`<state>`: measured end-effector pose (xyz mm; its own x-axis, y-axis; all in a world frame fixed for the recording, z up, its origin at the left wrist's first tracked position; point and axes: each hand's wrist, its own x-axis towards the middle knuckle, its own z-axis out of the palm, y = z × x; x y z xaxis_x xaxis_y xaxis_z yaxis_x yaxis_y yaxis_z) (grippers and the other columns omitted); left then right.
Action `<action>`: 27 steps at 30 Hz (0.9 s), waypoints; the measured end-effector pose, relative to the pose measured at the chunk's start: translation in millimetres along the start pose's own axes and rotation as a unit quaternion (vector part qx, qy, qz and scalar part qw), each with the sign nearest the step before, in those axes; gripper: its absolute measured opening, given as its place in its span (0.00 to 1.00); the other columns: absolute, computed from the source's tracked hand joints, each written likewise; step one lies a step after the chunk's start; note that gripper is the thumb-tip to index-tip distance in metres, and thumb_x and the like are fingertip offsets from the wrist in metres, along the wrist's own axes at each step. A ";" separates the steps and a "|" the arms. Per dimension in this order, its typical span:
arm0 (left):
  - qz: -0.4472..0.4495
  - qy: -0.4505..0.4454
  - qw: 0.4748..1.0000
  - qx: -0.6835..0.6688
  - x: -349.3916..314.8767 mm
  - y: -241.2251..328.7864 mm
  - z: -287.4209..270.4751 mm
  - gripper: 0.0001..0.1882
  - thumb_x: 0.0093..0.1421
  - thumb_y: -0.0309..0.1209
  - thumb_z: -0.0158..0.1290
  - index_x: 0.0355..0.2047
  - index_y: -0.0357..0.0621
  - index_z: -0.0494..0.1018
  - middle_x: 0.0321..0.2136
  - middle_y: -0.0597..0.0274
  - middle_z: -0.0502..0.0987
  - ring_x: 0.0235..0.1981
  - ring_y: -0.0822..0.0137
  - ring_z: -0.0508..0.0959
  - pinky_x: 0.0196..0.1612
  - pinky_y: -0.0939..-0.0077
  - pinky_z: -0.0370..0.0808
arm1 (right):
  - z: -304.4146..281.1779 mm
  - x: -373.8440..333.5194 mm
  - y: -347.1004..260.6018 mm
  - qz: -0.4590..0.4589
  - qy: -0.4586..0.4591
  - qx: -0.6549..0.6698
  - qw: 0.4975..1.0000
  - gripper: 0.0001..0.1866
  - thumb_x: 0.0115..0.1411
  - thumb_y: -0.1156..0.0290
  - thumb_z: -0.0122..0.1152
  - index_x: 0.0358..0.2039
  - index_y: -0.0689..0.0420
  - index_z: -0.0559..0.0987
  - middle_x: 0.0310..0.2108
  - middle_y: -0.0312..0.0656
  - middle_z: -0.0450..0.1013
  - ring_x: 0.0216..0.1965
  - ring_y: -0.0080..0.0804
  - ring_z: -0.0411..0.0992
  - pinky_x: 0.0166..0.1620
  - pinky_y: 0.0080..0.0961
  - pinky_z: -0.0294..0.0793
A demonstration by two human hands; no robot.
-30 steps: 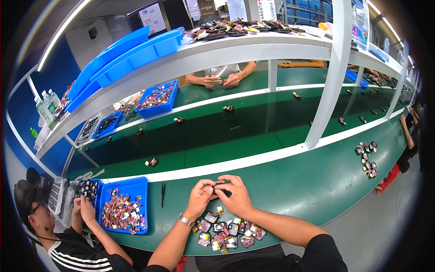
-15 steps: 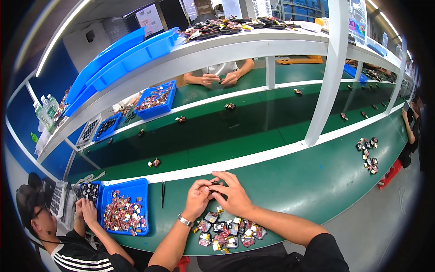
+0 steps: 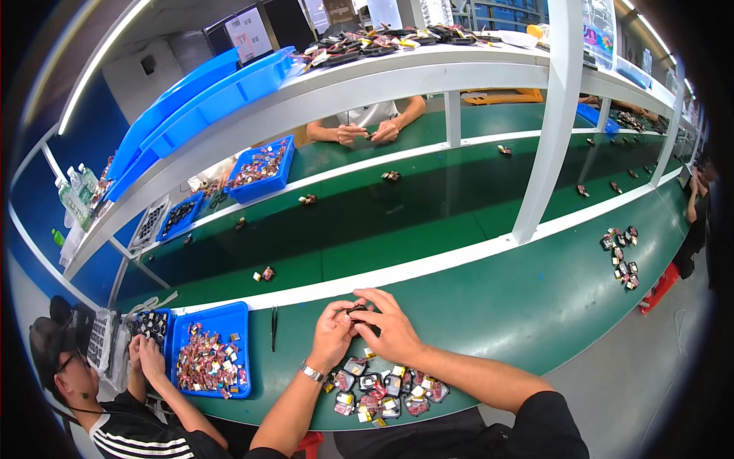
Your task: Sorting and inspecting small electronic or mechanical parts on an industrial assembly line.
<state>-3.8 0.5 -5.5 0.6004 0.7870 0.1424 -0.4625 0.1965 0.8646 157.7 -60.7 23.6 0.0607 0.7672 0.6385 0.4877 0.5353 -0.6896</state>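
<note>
Between my two hands, above the green table, is a small black plastic part (image 3: 361, 311), mostly covered by fingers. My left hand (image 3: 333, 333), with a metal watch on the wrist, pinches it from the left. My right hand (image 3: 390, 329) arches over it, thumb and fingertips pressed to it. Just below my hands lies a pile of small black housings (image 3: 369, 382) with red-wired boards and white-and-yellow pieces. Dark tweezers (image 3: 274, 329) lie on the table left of my left hand.
A blue bin (image 3: 246, 359) full of red-wired parts stands at the left, beside a co-worker's hands (image 3: 145, 352). A white post (image 3: 547, 138) and shelf rise ahead. Beyond the white rail, a green belt (image 3: 367, 222) carries spaced parts. More housings (image 3: 621, 256) lie at the right.
Parts on the belt have shifted slightly to the right. My hands stay in nearly the same place, still around the black plastic part, with small finger movement.
</note>
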 end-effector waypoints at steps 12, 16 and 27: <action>-0.048 0.051 0.997 -0.027 1.6 4.8 12.1 0.14 0.67 0.26 0.45 0.52 0.41 0.62 0.47 0.55 0.75 0.49 0.64 0.76 0.52 0.65 0.76 | -5.7 7.0 12.9 -0.070 -0.011 -0.121 0.990 0.10 0.50 0.77 0.65 0.35 0.55 0.80 0.38 0.39 0.72 0.37 0.36 0.73 0.38 0.27 0.76; -0.061 0.065 0.996 -0.025 0.7 4.5 6.3 0.14 0.67 0.25 0.45 0.53 0.41 0.62 0.47 0.56 0.75 0.49 0.65 0.76 0.52 0.66 0.76 | -7.6 5.1 4.5 -0.065 -0.018 -0.108 0.992 0.09 0.50 0.76 0.64 0.34 0.56 0.78 0.36 0.39 0.71 0.37 0.37 0.72 0.37 0.30 0.77; -0.070 0.064 0.995 0.030 1.1 0.0 6.6 0.13 0.68 0.24 0.43 0.53 0.40 0.62 0.44 0.59 0.76 0.45 0.69 0.76 0.50 0.69 0.77 | 0.7 6.2 4.3 -0.102 -0.015 -0.228 0.968 0.10 0.47 0.76 0.66 0.33 0.57 0.78 0.36 0.39 0.72 0.37 0.37 0.72 0.38 0.30 0.75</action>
<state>1.2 -2.5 -2.2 0.5664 0.8231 -0.0404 -0.3389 0.2773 0.8990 159.6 -53.4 24.3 -0.1002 0.6757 0.7304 0.8212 0.4706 -0.3227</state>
